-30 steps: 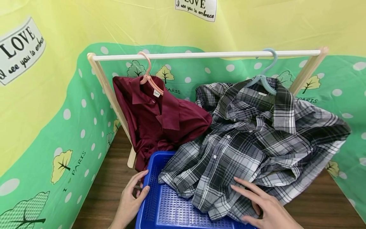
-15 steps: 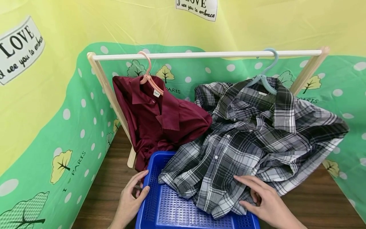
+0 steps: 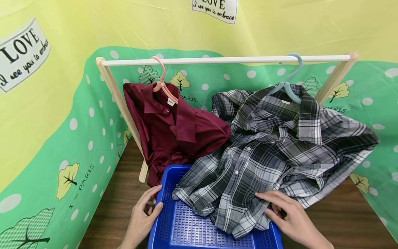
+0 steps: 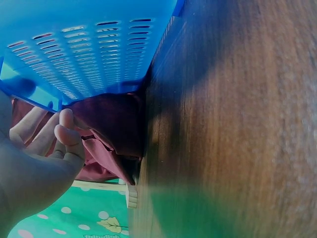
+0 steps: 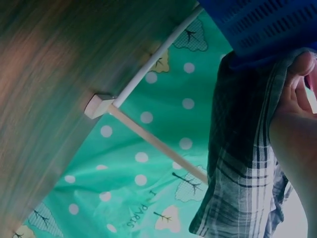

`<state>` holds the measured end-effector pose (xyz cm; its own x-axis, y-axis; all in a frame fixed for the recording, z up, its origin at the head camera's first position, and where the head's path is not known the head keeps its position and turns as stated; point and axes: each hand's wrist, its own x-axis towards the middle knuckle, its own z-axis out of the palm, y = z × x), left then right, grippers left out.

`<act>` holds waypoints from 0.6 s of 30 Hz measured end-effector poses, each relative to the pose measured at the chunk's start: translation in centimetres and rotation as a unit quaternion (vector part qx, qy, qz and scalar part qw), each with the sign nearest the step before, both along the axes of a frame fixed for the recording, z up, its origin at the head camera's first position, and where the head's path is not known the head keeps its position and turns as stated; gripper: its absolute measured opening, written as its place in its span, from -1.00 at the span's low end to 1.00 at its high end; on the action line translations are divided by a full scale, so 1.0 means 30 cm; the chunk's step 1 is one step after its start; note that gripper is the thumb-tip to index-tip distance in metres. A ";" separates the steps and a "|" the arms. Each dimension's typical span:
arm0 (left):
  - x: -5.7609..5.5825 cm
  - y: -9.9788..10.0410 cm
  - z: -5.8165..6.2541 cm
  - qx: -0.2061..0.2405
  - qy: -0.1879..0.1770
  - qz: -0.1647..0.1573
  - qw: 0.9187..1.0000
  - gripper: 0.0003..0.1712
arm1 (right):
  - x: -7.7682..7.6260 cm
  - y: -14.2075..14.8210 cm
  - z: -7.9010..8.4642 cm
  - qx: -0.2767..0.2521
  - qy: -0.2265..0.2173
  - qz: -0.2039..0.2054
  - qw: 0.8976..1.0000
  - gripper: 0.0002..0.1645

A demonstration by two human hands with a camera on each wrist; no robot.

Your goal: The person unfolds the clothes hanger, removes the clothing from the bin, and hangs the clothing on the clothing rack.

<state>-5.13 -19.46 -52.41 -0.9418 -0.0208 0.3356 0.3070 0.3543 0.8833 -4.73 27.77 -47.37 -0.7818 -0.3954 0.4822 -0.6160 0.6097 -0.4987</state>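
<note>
A grey and black plaid shirt (image 3: 239,180) hangs from a blue hanger (image 3: 289,90), its lower front lying in a blue basket (image 3: 164,221). My right hand (image 3: 287,214) is at the basket's right side, pinching the shirt's edge between thumb and fingers. In the right wrist view the plaid cloth (image 5: 242,163) drapes down outside the basket beside this hand. My left hand (image 3: 141,211) stands at the left rim, index fingertip and thumb touching it, the other fingers loosely bent. From the left wrist view, those fingertips sit by the basket wall (image 4: 99,54).
A maroon shirt (image 3: 186,128) on a pink hanger (image 3: 161,83) hangs left, its lower part bunched behind the basket. Both hangers hook over the white bar (image 3: 224,60) of a wooden-legged rack. Printed cloth (image 3: 74,145) encloses the dark wooden table (image 3: 109,200).
My right hand has drawn the plaid shirt's right lower edge in over the basket, and its spread fingers have come closer together. The left hand has stayed at the rim.
</note>
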 end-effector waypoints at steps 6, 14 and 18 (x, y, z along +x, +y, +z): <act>0.001 -0.001 0.000 -0.001 0.004 0.001 1.000 -0.36 | 0.003 -0.008 -0.009 -0.022 0.003 0.001 1.000 -0.20; 0.002 -0.002 0.000 0.001 0.003 0.002 1.000 -0.36 | 0.004 -0.060 -0.048 -0.017 0.038 -0.090 0.995 -0.10; 0.001 0.000 0.001 0.003 0.005 0.001 1.000 -0.35 | 0.007 -0.061 -0.037 -0.025 0.034 -0.095 0.995 -0.11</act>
